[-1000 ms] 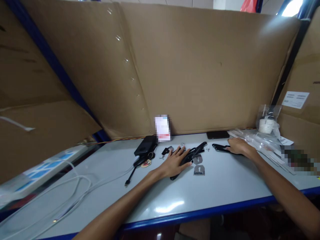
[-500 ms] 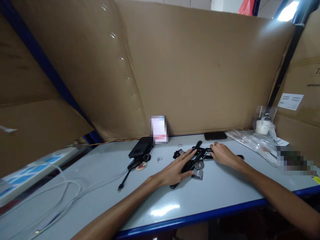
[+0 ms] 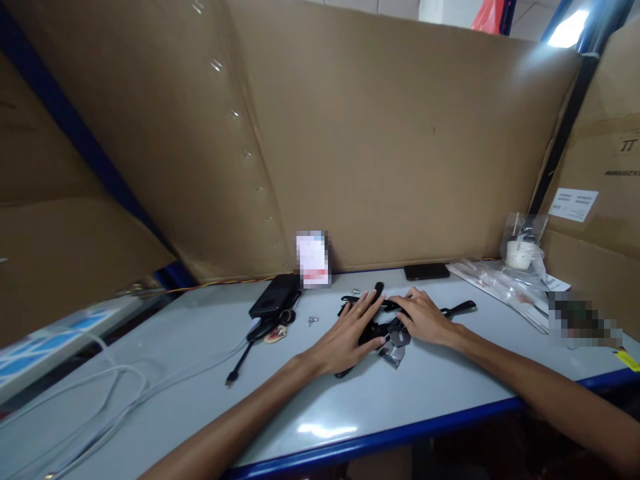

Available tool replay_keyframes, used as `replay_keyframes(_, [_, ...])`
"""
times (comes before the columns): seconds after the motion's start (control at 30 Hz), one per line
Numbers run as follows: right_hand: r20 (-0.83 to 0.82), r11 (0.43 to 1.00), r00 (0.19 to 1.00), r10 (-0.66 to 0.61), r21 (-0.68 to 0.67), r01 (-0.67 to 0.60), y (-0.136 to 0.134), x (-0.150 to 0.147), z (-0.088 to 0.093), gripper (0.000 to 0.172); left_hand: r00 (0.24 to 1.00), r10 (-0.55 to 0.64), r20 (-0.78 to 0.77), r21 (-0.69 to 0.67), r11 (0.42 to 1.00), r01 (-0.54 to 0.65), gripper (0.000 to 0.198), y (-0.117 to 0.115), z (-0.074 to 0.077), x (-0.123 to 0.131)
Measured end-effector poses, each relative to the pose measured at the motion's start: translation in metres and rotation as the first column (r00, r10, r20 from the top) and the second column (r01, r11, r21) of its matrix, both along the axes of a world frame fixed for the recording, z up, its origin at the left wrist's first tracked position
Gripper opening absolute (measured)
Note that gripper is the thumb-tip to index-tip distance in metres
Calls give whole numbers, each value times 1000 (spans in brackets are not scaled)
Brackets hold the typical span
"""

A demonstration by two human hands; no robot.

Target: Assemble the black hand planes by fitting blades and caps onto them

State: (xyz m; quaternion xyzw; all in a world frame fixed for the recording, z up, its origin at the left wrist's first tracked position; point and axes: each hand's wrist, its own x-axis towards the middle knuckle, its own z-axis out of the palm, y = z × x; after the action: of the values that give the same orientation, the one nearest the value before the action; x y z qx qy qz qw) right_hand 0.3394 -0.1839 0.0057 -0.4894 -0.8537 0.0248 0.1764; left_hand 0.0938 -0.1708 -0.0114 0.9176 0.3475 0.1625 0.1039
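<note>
Several long black pieces with rounded ends (image 3: 463, 308) lie crossed in a pile on the grey tabletop; their kind is unclear. My left hand (image 3: 345, 335) rests flat across the pile's left side, fingers spread and thumb apart. From the right, my right hand (image 3: 423, 317) reaches over the same pieces. Its fingers are bent loosely, with the thumb apart from the index finger, and touch the pile. Small dark grey flat pieces (image 3: 393, 357) lie between the hands, at the pile's near side. Much of the pile is hidden beneath both hands.
Left of the pile are small metal bits (image 3: 313, 321), a black power bank (image 3: 273, 297) and a short cable (image 3: 239, 364). A phone (image 3: 427, 271) lies behind; clear plastic bags (image 3: 500, 283) are at right. Cardboard (image 3: 400, 147) walls the back.
My right hand has moved left and nearer, bringing black pieces closer to my left hand. My left hand's fingers have spread wider. The view has shifted slightly.
</note>
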Motion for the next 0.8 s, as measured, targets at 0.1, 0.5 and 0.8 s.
replay_keyframes(0.1, [-68, 992, 991, 114, -40, -117, -4, -4, 2, 48, 989, 127, -75, 76, 990, -122, 79, 5, -4, -1])
replay_keyframes(0.5, [-92, 942, 945, 313, -94, -322, -27, -12, 9, 61, 937, 309, -162, 245, 932, -265, 53, 21, 0, -12])
replay_keyframes(0.8, [72, 873, 905, 419, -307, -379, -38, -16, 19, 54, 962, 158, -221, 79, 986, -143, 56, 54, -23, -36])
